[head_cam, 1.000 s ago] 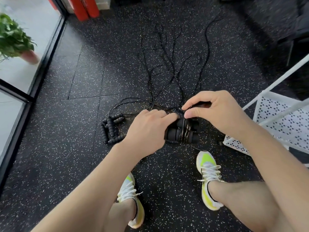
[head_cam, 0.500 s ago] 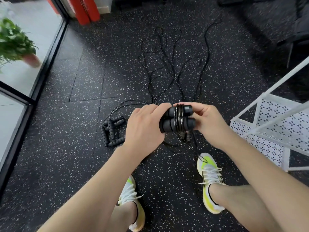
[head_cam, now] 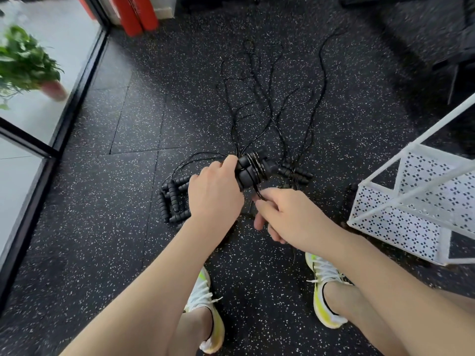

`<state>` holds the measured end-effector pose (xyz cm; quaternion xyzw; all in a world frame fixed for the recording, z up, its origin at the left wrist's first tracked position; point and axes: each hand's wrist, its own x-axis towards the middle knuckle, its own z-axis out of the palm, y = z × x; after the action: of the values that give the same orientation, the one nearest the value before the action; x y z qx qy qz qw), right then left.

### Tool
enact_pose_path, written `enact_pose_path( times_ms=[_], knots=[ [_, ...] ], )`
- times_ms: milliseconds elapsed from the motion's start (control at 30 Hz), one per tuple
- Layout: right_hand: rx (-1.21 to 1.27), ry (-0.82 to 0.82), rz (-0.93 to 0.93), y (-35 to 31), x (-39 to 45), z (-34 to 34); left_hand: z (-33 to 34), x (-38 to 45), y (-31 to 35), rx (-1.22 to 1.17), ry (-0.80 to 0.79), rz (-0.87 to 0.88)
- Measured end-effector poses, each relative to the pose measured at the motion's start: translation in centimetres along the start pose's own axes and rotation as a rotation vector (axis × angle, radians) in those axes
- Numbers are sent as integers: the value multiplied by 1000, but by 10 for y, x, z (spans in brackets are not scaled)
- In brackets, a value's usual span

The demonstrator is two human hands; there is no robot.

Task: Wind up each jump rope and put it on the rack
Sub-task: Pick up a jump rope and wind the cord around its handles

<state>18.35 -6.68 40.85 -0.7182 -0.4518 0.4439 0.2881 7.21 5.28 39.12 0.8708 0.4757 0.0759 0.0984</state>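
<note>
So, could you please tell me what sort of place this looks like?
Probably a gym or fitness studio: speckled black rubber flooring, several jump ropes spread across it, and a white perforated storage rack beside them.

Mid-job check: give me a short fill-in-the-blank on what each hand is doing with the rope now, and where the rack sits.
The left hand grips the paired black ____ of the jump rope.
The right hand pinches the rope's thin ____ just below them.
The white rack stands on the person's ____ side.
More ropes lie on the ____.

Missing words: handles; cord; right; floor
</note>
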Motion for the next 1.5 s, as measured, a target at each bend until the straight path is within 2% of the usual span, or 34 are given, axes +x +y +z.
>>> enact_pose_path(
  times_ms=[133, 400, 567, 700, 900, 1133, 1300, 1500],
  knots=[
    [-276, 34, -24, -7, -9, -5, 2, -2, 0, 83, -33, 10],
    [-545, 152, -241, 0, -5, -22, 3, -5, 4, 166, -101, 146],
    [-447, 269, -344, -1, -4, -39, 10, -10, 7, 140, -140, 310],
    [-320, 291, -228, 0, -1, -60, 13, -11, 11, 125, -167, 451],
    [-41, 249, -137, 12, 5, -80, 15, -14, 13, 41, -49, 587],
    [189, 166, -175, 27, 10, -91, 12, -13, 15, -104, 139, 670],
    [560, 96, -166, 34, 16, -75, 4, -14, 17, -257, 190, 599],
    [504, 179, -81, 24, 15, -32, -12, -15, 32, -396, 89, 147]
  ],
)
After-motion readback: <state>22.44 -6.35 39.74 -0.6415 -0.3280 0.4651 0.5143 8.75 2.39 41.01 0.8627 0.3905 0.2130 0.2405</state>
